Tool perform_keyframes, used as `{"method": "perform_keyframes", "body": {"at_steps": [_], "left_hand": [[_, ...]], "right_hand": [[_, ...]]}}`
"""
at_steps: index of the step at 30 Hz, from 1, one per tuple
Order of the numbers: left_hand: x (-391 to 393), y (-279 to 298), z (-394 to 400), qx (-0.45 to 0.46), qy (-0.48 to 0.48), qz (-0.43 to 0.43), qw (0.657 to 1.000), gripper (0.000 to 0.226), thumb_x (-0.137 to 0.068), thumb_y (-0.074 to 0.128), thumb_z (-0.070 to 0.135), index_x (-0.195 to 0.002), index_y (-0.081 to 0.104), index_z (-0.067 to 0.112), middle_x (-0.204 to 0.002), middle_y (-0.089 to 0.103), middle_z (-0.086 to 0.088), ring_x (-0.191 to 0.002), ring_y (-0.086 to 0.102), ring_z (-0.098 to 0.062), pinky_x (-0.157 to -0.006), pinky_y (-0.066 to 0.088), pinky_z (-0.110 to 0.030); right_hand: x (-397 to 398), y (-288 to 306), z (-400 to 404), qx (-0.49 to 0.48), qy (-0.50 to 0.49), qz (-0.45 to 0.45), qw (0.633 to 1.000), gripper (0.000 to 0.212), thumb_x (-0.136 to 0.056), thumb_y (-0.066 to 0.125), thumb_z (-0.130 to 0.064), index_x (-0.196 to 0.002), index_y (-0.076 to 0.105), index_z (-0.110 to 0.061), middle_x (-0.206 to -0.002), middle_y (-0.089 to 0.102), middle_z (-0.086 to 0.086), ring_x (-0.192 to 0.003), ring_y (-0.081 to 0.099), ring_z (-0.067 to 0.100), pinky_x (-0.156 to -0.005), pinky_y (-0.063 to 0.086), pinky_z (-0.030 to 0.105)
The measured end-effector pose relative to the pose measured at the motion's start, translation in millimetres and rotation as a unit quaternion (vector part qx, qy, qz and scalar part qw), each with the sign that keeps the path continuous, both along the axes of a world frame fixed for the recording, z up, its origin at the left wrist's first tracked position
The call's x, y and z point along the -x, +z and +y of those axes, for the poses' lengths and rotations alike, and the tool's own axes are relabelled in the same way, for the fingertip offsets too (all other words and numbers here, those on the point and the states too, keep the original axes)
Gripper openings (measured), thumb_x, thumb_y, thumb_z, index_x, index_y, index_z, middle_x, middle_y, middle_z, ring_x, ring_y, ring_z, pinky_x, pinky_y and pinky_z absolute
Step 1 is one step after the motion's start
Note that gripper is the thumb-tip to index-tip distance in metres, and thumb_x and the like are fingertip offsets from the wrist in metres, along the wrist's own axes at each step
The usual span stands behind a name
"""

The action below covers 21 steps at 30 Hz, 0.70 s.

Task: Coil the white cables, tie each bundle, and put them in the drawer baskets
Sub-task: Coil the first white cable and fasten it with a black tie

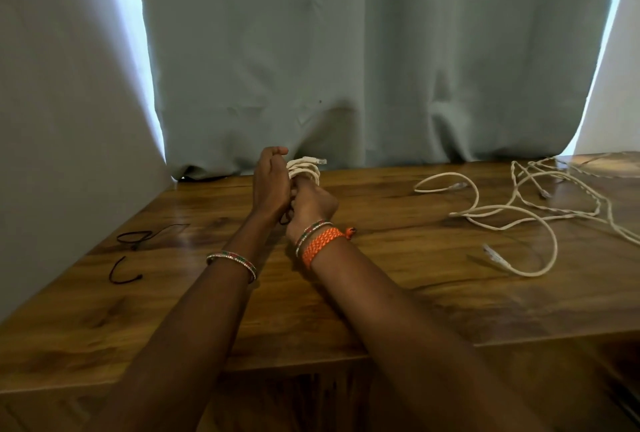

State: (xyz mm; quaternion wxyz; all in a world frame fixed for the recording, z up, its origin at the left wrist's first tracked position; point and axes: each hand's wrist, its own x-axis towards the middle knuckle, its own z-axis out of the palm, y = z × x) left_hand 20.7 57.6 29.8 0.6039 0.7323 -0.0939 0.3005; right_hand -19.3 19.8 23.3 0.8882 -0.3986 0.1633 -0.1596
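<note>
Forearms stretched out over a wooden table (346, 300), bangles on both wrists, a braided orange band (320, 245) on the right. Both hands closed around one coiled bundle of white cable (304, 168), held just above the tabletop near its far edge, plug end poking out toward the right. Left hand (270, 186) curled against the side of the coil; right hand (311, 205) gripping it from below, with what looks like a dark tie (284, 218) pinched between the two — the knot itself hidden by the fingers.

Judged from the layout: one bundle coiled and apparently mid-tying, not yet stowed. Still loose — a tangle of white cables (519, 213) sprawled over the right side of the table, well apart from the hands, several clear plugs lying free. Two more dark ties (138, 237) waiting at the left, near the wall. No drawer baskets in view, so no telling whether anything has been put away; most of the coiling, tying and stowing seemingly still ahead.

Grey-green curtain (346, 51) behind, daylight leaking at both edges. No brand, label or legible writing anywhere on cables, ties or furniture.
</note>
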Motion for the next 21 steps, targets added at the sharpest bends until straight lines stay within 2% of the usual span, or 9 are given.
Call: {"method": "perform_keyframes", "body": {"at_steps": [5,6,8,10,12,14,16,18,21], "left_hand": [[4.0,-6.0,1.5,-0.103,-0.019,0.012,0.994,0.038,-0.099,0.027,0.018,-0.132,0.044,0.011,-0.111,0.054,-0.005,-0.098,0.051,-0.017,-0.085,0.042,-0.033],[4.2,-4.6,1.9,-0.118,-0.02,0.009,0.993,0.039,-0.099,0.027,0.019,-0.134,0.042,0.012,-0.111,0.054,-0.005,-0.098,0.051,-0.018,-0.085,0.042,-0.035],[4.1,1.2,0.5,-0.127,-0.02,0.001,0.992,0.041,-0.098,0.027,0.02,-0.137,0.039,0.015,-0.105,0.056,-0.008,-0.094,0.053,-0.022,-0.084,0.043,-0.039],[4.5,5.5,-4.9,-0.127,-0.015,-0.002,0.992,0.042,-0.097,0.028,0.02,-0.138,0.037,0.016,-0.097,0.057,-0.007,-0.086,0.054,-0.022,-0.079,0.043,-0.038],[5.9,7.4,-10.4,-0.115,-0.01,0.009,0.993,0.042,-0.097,0.028,0.021,-0.138,0.037,0.016,-0.098,0.057,-0.007,-0.084,0.053,-0.02,-0.077,0.041,-0.035],[7.0,7.6,-14.2,-0.107,-0.008,0.022,0.994,0.041,-0.097,0.027,0.021,-0.136,0.038,0.016,-0.096,0.057,-0.005,-0.079,0.053,-0.018,-0.075,0.041,-0.031],[7.8,8.2,-15.1,-0.091,-0.022,0.012,0.996,0.034,-0.097,0.026,0.021,-0.126,0.043,0.017,-0.079,0.057,-0.001,-0.063,0.054,-0.012,-0.068,0.042,-0.032],[8.1,8.6,-14.1,-0.063,-0.034,-0.011,0.997,0.022,-0.098,0.027,0.019,-0.106,0.047,0.014,-0.067,0.052,0.003,-0.05,0.051,-0.003,-0.061,0.041,-0.032],[7.8,6.5,-12.2,-0.041,-0.043,-0.041,0.997,0.025,-0.099,0.031,0.017,-0.077,0.043,0.019,-0.064,0.046,0.004,-0.053,0.044,-0.005,-0.06,0.038,-0.032]], "right_hand": [[4.2,1.9,2.7,-0.093,0.058,0.03,0.993,0.008,-0.085,0.063,-0.009,-0.081,0.068,-0.005,-0.077,0.067,0.007,-0.071,0.065,0.02,-0.067,0.058,0.033],[5.7,2.6,2.1,-0.098,0.069,0.026,0.993,0.009,-0.085,0.062,-0.01,-0.085,0.068,-0.003,-0.079,0.067,0.008,-0.072,0.065,0.021,-0.065,0.058,0.032],[9.1,6.5,-2.3,-0.109,0.094,0.01,0.99,0.012,-0.086,0.057,-0.01,-0.086,0.068,-0.003,-0.074,0.064,0.006,-0.062,0.06,0.017,-0.047,0.051,0.021],[11.4,10.3,-9.5,-0.122,0.114,-0.009,0.986,0.017,-0.087,0.054,-0.011,-0.074,0.063,-0.008,-0.061,0.058,0.001,-0.049,0.052,0.012,-0.035,0.039,0.013],[12.0,9.8,-17.8,-0.133,0.125,-0.018,0.983,0.03,-0.088,0.049,-0.013,-0.058,0.05,-0.013,-0.042,0.046,-0.004,-0.033,0.04,0.007,-0.03,0.027,0.011],[12.0,8.3,-25.2,-0.144,0.141,-0.041,0.979,0.036,-0.088,0.044,-0.016,-0.053,0.041,-0.017,-0.031,0.033,-0.007,-0.024,0.027,0.006,-0.029,0.018,0.012],[11.6,8.7,-29.5,-0.145,0.17,-0.074,0.972,0.037,-0.089,0.046,-0.022,-0.053,0.042,-0.017,-0.031,0.031,-0.008,-0.023,0.024,0.005,-0.029,0.015,0.012],[12.3,10.0,-30.6,-0.127,0.2,-0.098,0.967,0.037,-0.091,0.051,-0.027,-0.056,0.047,-0.016,-0.031,0.036,-0.008,-0.022,0.028,0.004,-0.027,0.018,0.011],[13.4,12.0,-29.5,-0.084,0.215,-0.096,0.968,0.036,-0.092,0.054,-0.027,-0.059,0.048,-0.015,-0.03,0.04,-0.009,-0.021,0.031,0.004,-0.026,0.02,0.011]]}}
